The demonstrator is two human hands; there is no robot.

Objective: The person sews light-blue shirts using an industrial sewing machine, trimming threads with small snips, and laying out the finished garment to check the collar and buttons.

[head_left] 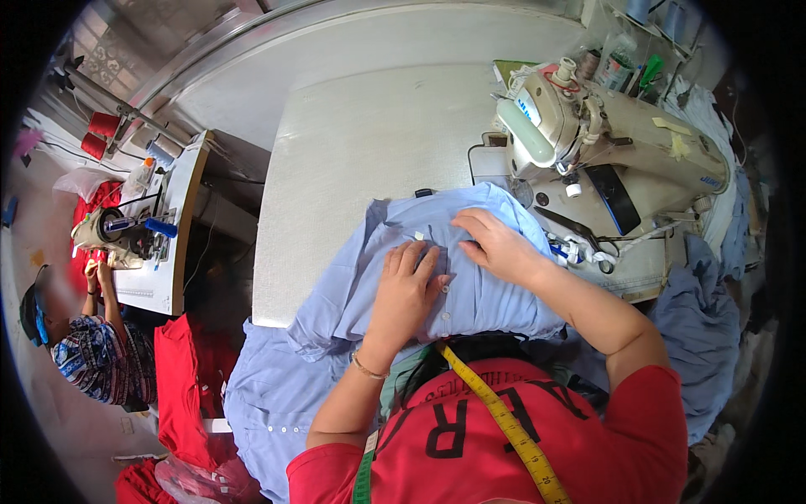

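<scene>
A light blue button-up shirt (491,302) is spread over the near edge of the pale worktable, its collar end toward the far side. My left hand (410,281) lies on the shirt front with its fingers stretched out, just left of the line of buttons. On the other side of that line, my right hand (501,248) rests on the cloth near the collar, thumb and fingers apart. A small pale tag (419,236) shows at the left fingertips. Both palms press on fabric, and neither hand grips a thing that I can see.
Right of the shirt stands a sewing machine (646,139), with a dark phone (614,200) on its base and black scissors (573,225) beside it. More blue shirts (269,395) hang at the near left. Another person (101,357) works at a second machine further left, near red cloth (180,391).
</scene>
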